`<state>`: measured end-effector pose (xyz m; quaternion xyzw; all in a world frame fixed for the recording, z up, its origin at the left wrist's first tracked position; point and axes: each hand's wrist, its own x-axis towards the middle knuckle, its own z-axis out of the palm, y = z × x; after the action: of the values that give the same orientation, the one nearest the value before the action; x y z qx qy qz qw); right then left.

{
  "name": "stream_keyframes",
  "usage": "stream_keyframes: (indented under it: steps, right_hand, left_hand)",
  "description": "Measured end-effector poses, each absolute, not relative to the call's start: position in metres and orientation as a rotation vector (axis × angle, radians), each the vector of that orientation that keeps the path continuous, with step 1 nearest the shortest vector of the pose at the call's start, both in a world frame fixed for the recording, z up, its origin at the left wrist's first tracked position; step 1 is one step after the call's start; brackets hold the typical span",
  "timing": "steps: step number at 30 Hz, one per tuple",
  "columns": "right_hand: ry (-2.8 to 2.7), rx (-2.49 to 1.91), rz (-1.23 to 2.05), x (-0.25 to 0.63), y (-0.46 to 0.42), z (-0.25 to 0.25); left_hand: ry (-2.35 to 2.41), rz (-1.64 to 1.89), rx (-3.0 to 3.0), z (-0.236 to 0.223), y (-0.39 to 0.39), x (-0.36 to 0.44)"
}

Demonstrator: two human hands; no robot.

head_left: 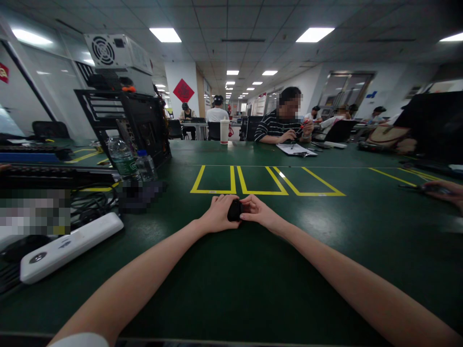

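A small black object with rounded edges (235,210) is between my two hands, just above or on the green table; its kind cannot be made out. My left hand (218,213) wraps round its left side, with the fingers over the top and the thumb below. From the right, my right hand (257,212) closes thumb and fingertips on its right edge. Most of the object's left part is hidden by my left palm. Just beyond my hands, yellow tape outlines (213,192) mark the table.
At left stand a black computer case (144,120), a water bottle (123,156), cables and a white power strip (72,246). A white cup (224,131) stands at the far edge. Across the table a person in a striped shirt (269,126) works near a clipboard (294,149). Another person's hand (448,190) reaches in at right.
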<state>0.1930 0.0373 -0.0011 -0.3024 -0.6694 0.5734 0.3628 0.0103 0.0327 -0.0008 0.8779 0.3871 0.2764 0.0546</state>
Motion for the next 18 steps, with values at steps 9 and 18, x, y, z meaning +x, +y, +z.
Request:
stream_keyframes:
  steps: [9,18]
  right_hand:
    - [-1.652,-0.843,1.345,0.1871,0.0396,-0.0079]
    - [-1.722,-0.814,1.434,0.1911,0.0376,-0.0042]
  left_hand:
    - [1.204,0.848,2.655,-0.0019,0.0338,0.0117]
    - [1.171,0.845,2.681,-0.0007,0.0328,0.0104]
